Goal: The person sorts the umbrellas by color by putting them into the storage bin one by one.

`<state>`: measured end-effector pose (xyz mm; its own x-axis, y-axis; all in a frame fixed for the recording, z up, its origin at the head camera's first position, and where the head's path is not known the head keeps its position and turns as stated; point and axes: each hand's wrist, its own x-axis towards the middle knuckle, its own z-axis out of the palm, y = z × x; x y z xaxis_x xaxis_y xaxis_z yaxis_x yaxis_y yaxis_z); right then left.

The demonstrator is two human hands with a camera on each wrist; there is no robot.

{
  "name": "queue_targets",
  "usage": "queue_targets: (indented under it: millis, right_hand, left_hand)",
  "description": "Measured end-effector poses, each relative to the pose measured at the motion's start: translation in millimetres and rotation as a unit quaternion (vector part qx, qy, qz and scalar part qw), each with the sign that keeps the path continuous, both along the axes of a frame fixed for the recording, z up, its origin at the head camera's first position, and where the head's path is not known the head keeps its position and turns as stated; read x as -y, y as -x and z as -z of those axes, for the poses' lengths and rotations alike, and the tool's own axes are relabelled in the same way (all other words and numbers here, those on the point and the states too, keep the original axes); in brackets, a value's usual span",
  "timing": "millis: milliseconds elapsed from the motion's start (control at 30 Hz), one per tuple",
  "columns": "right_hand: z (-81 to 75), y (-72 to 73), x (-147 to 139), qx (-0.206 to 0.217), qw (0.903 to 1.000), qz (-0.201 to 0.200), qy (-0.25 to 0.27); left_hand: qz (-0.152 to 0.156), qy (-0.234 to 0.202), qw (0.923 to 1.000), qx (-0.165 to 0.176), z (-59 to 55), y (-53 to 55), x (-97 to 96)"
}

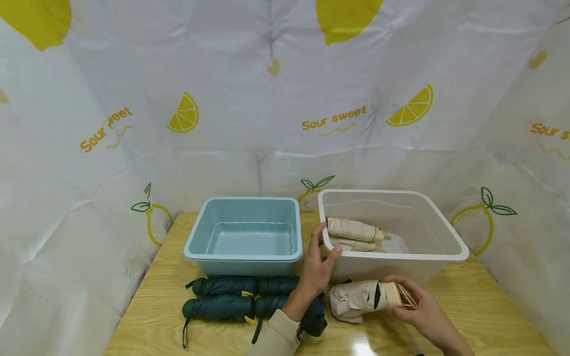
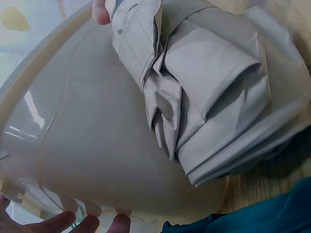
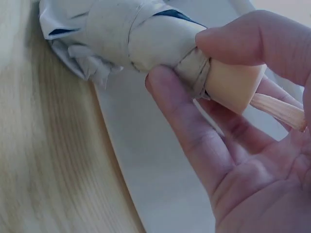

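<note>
My right hand [image 1: 416,306] holds a beige folding umbrella [image 1: 358,299] by its pale handle end, thumb on one side and fingers on the other. A cord loop hangs from that handle [image 3: 233,85]. The umbrella's loosely wrapped cloth [image 2: 209,82] points left, in front of the white plastic bin [image 1: 392,256]. At the bin's front left corner, my left hand [image 1: 317,269] grips the rim, its thumb on the front edge and fingers along the left side. Inside the bin, two beige umbrellas [image 1: 354,230] lie side by side against the left wall.
A light blue bin [image 1: 242,257] with nothing in it stands left of the white one. Several dark green folded umbrellas [image 1: 218,309] lie in front of it on the wooden table [image 1: 151,316], partly hidden by my left forearm. A lemon-printed sheet [image 1: 249,163] hangs behind.
</note>
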<state>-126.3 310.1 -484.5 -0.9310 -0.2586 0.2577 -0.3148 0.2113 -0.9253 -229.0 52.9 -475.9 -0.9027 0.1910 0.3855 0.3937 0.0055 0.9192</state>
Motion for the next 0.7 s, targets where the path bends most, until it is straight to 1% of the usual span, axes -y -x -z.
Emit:
queue_targets:
  millis: [133, 200, 400, 567, 700]
  right_hand:
    - [-5.0, -2.5, -1.3, -0.005, 0.9999, -0.004, 0.015]
    - [-8.7, -3.8, -2.3, 0.000, 0.9999, -0.004, 0.016]
    - [-18.3, -7.9, -7.9, 0.014, 0.9998, 0.009, -0.007]
    - [-24.5, -10.9, -13.9, 0.015, 0.9998, 0.009, 0.006]
    - [-31.4, -13.1, -19.9, 0.024, 0.9995, 0.020, 0.000]
  left_hand:
    - [0.003, -0.005, 1.0000, 0.002, -0.4, -0.4, -0.5]
    - [0.003, -0.005, 1.0000, 0.003, -0.4, -0.4, -0.6]
    - [0.002, -0.002, 1.0000, 0.000, 0.1, 0.4, -0.2]
    - [0.001, 0.002, 1.0000, -0.003, 1.2, 0.7, -0.2]
    - [0.001, 0.003, 1.0000, -0.005, 0.7, 0.2, -0.2]
